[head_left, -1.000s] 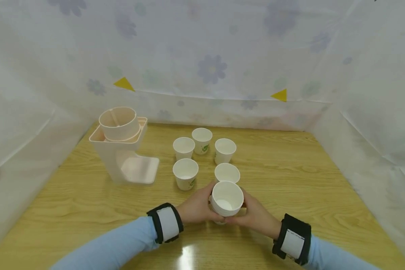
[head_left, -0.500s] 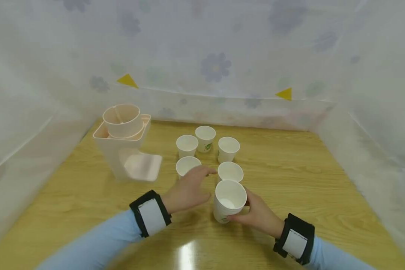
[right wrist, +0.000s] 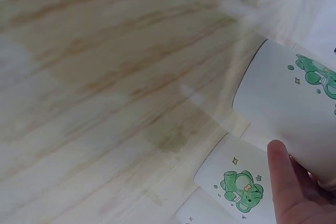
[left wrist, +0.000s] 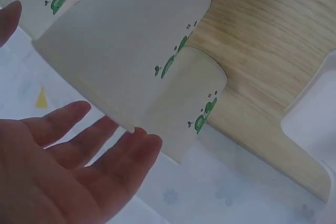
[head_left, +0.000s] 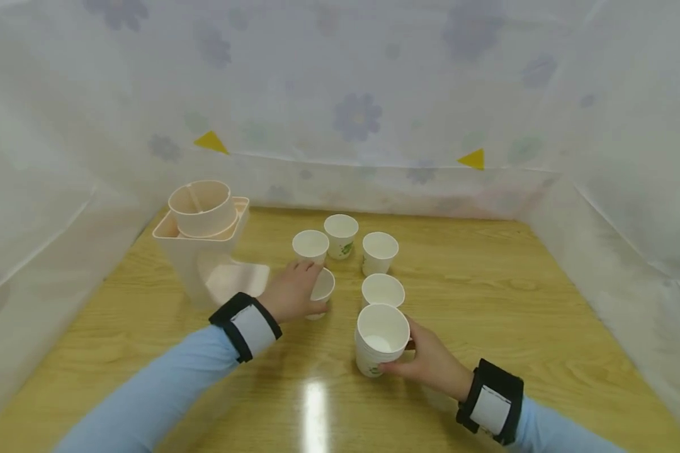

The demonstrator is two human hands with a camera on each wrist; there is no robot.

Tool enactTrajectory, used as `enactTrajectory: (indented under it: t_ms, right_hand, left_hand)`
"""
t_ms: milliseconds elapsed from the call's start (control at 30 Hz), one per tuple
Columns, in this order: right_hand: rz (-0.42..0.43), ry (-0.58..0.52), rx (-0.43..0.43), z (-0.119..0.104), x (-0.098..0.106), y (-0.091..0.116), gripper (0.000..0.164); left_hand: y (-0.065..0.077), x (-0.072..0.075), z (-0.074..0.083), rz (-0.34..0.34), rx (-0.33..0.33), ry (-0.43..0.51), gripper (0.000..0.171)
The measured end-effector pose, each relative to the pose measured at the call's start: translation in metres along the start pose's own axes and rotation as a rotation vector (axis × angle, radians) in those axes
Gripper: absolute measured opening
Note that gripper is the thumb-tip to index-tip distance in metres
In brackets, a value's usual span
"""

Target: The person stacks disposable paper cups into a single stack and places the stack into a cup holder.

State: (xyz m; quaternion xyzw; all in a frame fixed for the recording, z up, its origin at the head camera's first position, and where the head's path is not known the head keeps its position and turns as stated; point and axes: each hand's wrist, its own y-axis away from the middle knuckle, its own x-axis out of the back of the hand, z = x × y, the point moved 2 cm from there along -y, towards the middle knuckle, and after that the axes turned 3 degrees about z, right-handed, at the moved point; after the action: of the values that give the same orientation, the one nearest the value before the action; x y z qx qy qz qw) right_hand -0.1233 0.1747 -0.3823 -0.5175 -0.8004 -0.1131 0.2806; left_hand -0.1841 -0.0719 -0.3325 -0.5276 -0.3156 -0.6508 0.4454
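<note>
My left hand [head_left: 294,292] is at a white paper cup [head_left: 324,286], the front one of the left row, and partly covers it. In the left wrist view its fingers reach along the rim of that cup [left wrist: 121,40], thumb apart, without curling round it. At the front right, my right hand [head_left: 427,358] grips a nested stack of white paper cups [head_left: 369,352] upright on the table. The right wrist view has a finger against the stack [right wrist: 294,103], which bears a green print. Directly behind the stack stands another cup [head_left: 382,290].
Further back stand three more paper cups: a left one [head_left: 310,245], a rear one [head_left: 341,236] and a right one [head_left: 380,251]. A pale pink dispenser-like stand [head_left: 198,251] with a round top and flat base is on the left. Sheeting [head_left: 357,182] encloses the wooden table [head_left: 476,283].
My left hand has let go of the stack and moved left and away from me to the front left cup. The right hand keeps its grip on the stack, nearly still.
</note>
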Motion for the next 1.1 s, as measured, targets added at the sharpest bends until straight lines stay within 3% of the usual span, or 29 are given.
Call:
enactTrajectory:
  t_ms: [167, 333, 467, 600, 833, 967, 1100]
  right_hand:
    - [0.004, 0.015, 0.014, -0.002, -0.001, -0.002, 0.067]
    - [-0.002, 0.023, 0.005, -0.004, -0.001, -0.003, 0.069]
    - [-0.001, 0.026, -0.01, -0.003, 0.0, -0.003, 0.069]
    - [0.005, 0.036, -0.005, -0.002, -0.001, -0.003, 0.068]
    - [-0.005, 0.036, -0.02, -0.001, 0.001, -0.004, 0.07]
    - [-0.011, 0.023, -0.028, 0.001, 0.002, -0.005, 0.07]
    - [-0.025, 0.007, -0.018, 0.003, 0.002, -0.006, 0.068]
  left_hand:
    - [0.001, -0.002, -0.001, 0.029, 0.077, 0.033, 0.07]
    - [0.0, 0.004, -0.005, -0.039, 0.142, 0.147, 0.077]
    - [0.002, 0.017, -0.006, -0.076, 0.126, 0.206, 0.08]
    - [0.005, 0.038, -0.003, -0.056, 0.036, 0.28, 0.081]
    - [0.007, 0.078, 0.017, 0.033, -0.235, 0.418, 0.08]
    - [0.006, 0.094, 0.032, 0.018, -0.367, 0.497, 0.079]
    - [0.004, 0.1, 0.049, -0.034, -0.453, 0.544, 0.077]
